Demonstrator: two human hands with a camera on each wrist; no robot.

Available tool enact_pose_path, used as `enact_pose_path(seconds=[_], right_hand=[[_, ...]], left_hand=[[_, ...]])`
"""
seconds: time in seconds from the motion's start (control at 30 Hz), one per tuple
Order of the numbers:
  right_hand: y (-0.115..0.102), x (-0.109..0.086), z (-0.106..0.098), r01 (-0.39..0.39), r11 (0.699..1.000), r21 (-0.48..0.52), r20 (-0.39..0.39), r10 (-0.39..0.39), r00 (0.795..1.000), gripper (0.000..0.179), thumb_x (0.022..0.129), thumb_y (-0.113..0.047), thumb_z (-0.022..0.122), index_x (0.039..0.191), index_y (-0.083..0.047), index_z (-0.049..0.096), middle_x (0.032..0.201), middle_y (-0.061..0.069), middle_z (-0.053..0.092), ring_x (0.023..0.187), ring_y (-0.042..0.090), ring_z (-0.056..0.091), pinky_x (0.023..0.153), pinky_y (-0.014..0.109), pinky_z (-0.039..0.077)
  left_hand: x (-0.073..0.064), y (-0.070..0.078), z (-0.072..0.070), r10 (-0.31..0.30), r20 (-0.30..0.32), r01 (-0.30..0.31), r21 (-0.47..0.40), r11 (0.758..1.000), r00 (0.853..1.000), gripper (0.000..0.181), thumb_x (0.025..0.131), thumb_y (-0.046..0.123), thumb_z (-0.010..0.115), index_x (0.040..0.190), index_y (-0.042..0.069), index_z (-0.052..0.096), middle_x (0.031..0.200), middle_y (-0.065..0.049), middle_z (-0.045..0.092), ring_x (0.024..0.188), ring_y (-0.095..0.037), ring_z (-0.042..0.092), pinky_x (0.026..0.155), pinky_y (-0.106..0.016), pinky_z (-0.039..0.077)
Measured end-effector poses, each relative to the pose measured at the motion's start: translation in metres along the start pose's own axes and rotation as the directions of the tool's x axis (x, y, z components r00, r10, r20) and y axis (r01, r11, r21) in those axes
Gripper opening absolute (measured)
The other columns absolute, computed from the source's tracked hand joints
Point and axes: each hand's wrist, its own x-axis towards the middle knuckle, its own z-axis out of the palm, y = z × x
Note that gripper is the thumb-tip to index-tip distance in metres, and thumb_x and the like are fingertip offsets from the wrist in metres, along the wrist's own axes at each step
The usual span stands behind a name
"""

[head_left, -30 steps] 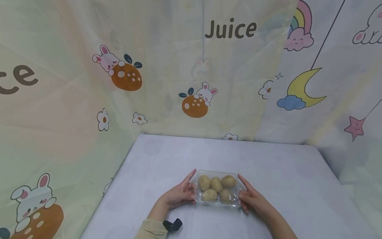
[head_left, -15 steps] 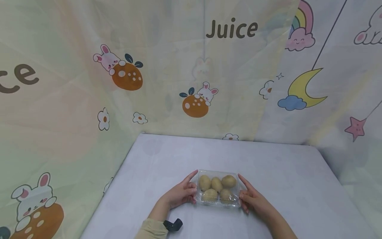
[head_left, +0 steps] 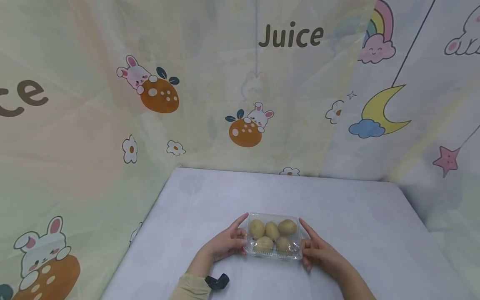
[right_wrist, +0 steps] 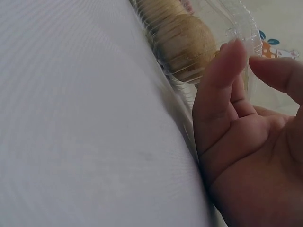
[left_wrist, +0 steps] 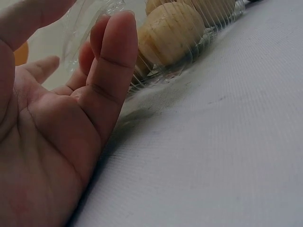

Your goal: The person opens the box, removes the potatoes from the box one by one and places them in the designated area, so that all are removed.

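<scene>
Clear plastic box (head_left: pixel 275 255) holding five tan, roundish items (head_left: pixel 272 231), on the near part of the white table (head_left: pixel 225 191). Left hand (head_left: pixel 226 243) at its left side, right hand (head_left: pixel 321 253) at its right—both relaxed, index fingers extended, grasping nothing.

Tight going at both ends of the clear plastic clamshell box (head_left: pixel 275 255), with the left hand (head_left: pixel 225 245) up against one short side, the right hand (head_left: pixel 320 252) against the other, and their fingers blocking the way in from either flank. Look beyond, though: a wide run of white tabletop (head_left: pixel 356 204) gives room behind the box, right up to the printed backdrop (head_left: pixel 210 154) walling off the far edge! In front, a passage lies between the forearms, narrowed by the black wrist device (head_left: pixel 217 282) jutting in from the left.
</scene>
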Motion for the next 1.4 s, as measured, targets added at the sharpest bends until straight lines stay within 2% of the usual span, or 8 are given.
enact_pose_path(seconds=[0.13, 0.37, 0.53, 0.77, 1.03, 1.4], right_hand=[[0.0013, -0.0002, -0.0003, -0.012, 0.999, 0.047, 0.027, 0.011, 1.0, 0.094, 0.098, 0.007, 0.042, 0.155, -0.04, -0.017, 0.094, -0.002, 0.06, 0.072, 0.009, 0.063, 0.063, 0.026, 0.058], [0.0035, -0.0009, -0.0015, -0.056, 0.995, 0.08, 0.011, 0.055, 0.998, 0.096, 0.099, 0.006, 0.044, 0.153, -0.046, -0.017, 0.092, -0.004, 0.06, 0.069, 0.008, 0.062, 0.062, 0.024, 0.056], [0.0032, -0.001, 0.0002, -0.037, 0.993, 0.109, 0.051, 0.031, 0.998, 0.098, 0.099, 0.008, 0.043, 0.152, -0.045, -0.019, 0.093, -0.004, 0.059, 0.069, 0.007, 0.06, 0.06, 0.021, 0.053], [0.0031, -0.0007, 0.0028, -0.065, 0.993, 0.095, -0.015, 0.067, 0.998, 0.099, 0.098, 0.005, 0.048, 0.153, -0.048, -0.015, 0.09, -0.004, 0.056, 0.066, 0.005, 0.057, 0.056, 0.018, 0.047], [0.0001, -0.0009, 0.0053, -0.011, 0.995, 0.101, 0.051, 0.006, 0.999, 0.099, 0.097, 0.009, 0.044, 0.153, -0.045, -0.018, 0.093, -0.005, 0.054, 0.069, 0.004, 0.055, 0.056, 0.017, 0.044], [-0.0021, -0.0004, 0.0081, -0.038, 0.998, 0.056, 0.002, 0.038, 0.999, 0.1, 0.096, 0.008, 0.047, 0.153, -0.046, -0.015, 0.091, -0.006, 0.052, 0.067, 0.004, 0.053, 0.055, 0.018, 0.043]], left_hand=[[0.0, 0.0001, 0.0003, 0.004, 0.005, -0.004, -0.005, 1.0, 1.0, 0.093, 0.087, 0.012, 0.071, 0.154, 0.048, 0.018, 0.102, 0.0, 0.055, 0.083, -0.014, 0.064, 0.076, -0.035, 0.059], [-0.0013, 0.0025, 0.002, 0.0, -0.003, 0.0, -0.002, 1.0, 1.0, 0.094, 0.086, 0.012, 0.073, 0.154, 0.048, 0.019, 0.101, 0.0, 0.055, 0.083, -0.015, 0.065, 0.077, -0.035, 0.059], [-0.0026, 0.0041, 0.0034, 0.001, -0.01, 0.0, 0.01, 1.0, 1.0, 0.095, 0.085, 0.014, 0.074, 0.154, 0.047, 0.018, 0.101, 0.0, 0.055, 0.082, -0.015, 0.065, 0.077, -0.035, 0.059], [-0.0023, 0.0046, 0.0038, 0.004, -0.007, -0.004, 0.008, 1.0, 1.0, 0.097, 0.084, 0.012, 0.074, 0.155, 0.045, 0.017, 0.101, 0.0, 0.056, 0.082, -0.015, 0.065, 0.077, -0.035, 0.059], [-0.0031, 0.0062, 0.0038, 0.002, 0.012, -0.002, -0.001, 1.0, 1.0, 0.1, 0.083, 0.009, 0.074, 0.156, 0.044, 0.014, 0.104, -0.002, 0.054, 0.082, -0.014, 0.064, 0.078, -0.033, 0.058], [-0.0026, 0.0046, 0.002, 0.018, 0.025, -0.018, 0.011, 1.0, 1.0, 0.1, 0.085, 0.008, 0.074, 0.156, 0.045, 0.014, 0.104, -0.002, 0.052, 0.081, -0.014, 0.063, 0.078, -0.032, 0.058]])
